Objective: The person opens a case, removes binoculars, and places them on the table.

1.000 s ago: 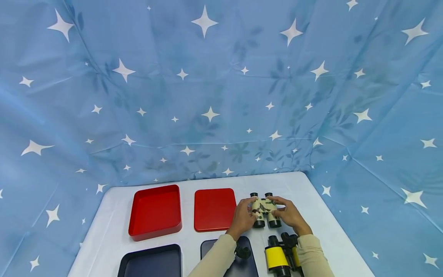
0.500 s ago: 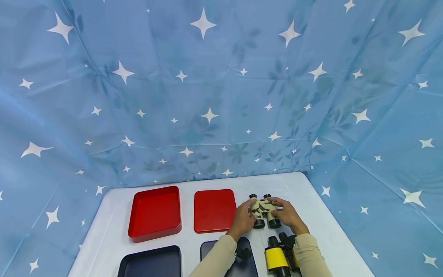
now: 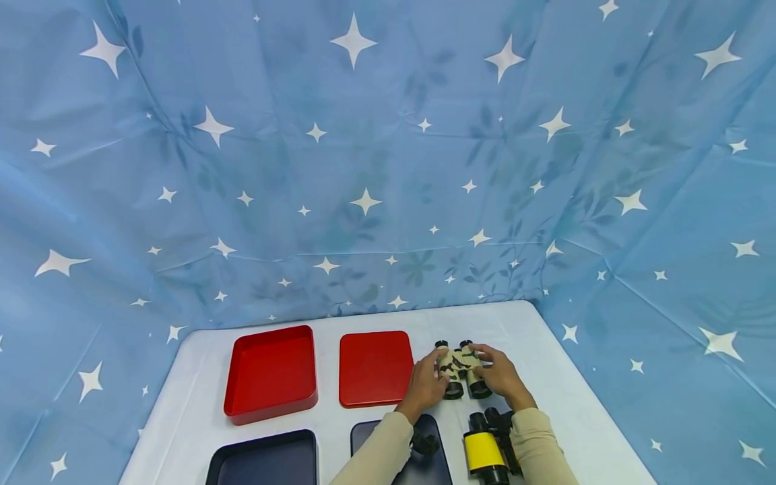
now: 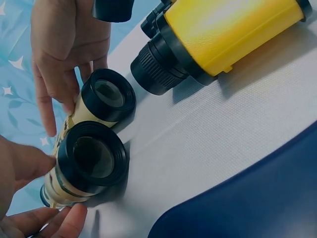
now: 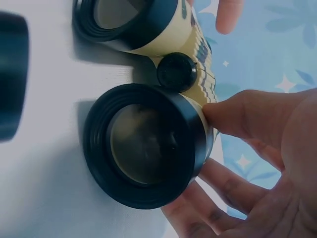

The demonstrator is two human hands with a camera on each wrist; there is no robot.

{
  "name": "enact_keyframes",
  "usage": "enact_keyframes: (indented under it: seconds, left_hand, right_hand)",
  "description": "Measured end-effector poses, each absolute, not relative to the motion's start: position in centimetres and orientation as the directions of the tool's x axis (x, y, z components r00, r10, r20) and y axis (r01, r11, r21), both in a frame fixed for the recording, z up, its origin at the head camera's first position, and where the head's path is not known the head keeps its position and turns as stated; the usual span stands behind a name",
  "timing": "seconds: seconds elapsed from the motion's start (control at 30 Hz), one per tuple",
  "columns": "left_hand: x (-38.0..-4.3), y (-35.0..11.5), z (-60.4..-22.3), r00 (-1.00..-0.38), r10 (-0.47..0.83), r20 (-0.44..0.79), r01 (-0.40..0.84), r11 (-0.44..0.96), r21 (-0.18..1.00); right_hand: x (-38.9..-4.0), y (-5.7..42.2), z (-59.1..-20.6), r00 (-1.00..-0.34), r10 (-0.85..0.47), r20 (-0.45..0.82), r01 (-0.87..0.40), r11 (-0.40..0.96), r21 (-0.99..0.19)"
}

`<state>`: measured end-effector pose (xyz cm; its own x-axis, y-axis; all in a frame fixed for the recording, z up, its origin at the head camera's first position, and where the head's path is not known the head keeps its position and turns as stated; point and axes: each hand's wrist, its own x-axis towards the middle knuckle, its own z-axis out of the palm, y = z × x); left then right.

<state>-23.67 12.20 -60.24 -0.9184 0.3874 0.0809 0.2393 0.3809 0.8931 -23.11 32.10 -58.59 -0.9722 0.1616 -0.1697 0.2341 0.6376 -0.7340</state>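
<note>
A pair of camouflage binoculars (image 3: 462, 361) with black ends lies on the white table, at the right of the head view. My left hand (image 3: 424, 382) grips its left barrel, thumb on the near side and fingers further along, as the left wrist view also shows. On the other barrel my right hand (image 3: 500, 374) holds with its thumb (image 5: 230, 116) on top and its fingers curled under the side. Both large lenses face me in the wrist views. Nearer me lies a second, yellow and black pair of binoculars (image 3: 483, 450), partly covered by the right sleeve.
Left of the hands lies a flat red tray (image 3: 374, 369); further left stands a deeper red tray (image 3: 273, 370). Two dark blue trays, one at left (image 3: 267, 465) and one under the left forearm (image 3: 432, 465), sit along the near side. A blue starry curtain (image 3: 364, 168) hangs behind the table.
The camouflage binoculars have shifted very slightly to the left, with the right hand and sleeve moving along. Both hands keep their grip. The yellow binoculars and trays stay in place.
</note>
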Motion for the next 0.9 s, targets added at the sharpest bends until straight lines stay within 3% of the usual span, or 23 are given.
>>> enact_keyframes:
  seconds: [0.3,0.6,0.9]
  left_hand:
    - [-23.2,11.2,-59.3,-0.924,0.373,0.087,0.262,0.448,0.855]
    - [-22.2,9.0,-56.7,-0.875,0.436,0.21,0.464,0.63,0.623]
    - [-21.1,5.9,-55.0,-0.875,0.44,0.203,0.484,0.778,0.4]
  right_hand:
    - [-22.4,30.7,-58.2,-0.982,0.186,-0.042,0.171,0.762,-0.625]
    - [-21.3,28.3,-56.6,-0.98,0.05,0.195,-0.059,0.856,-0.514]
    - [-20.3,25.4,-55.0,-0.99,0.025,0.14,-0.053,0.849,-0.526]
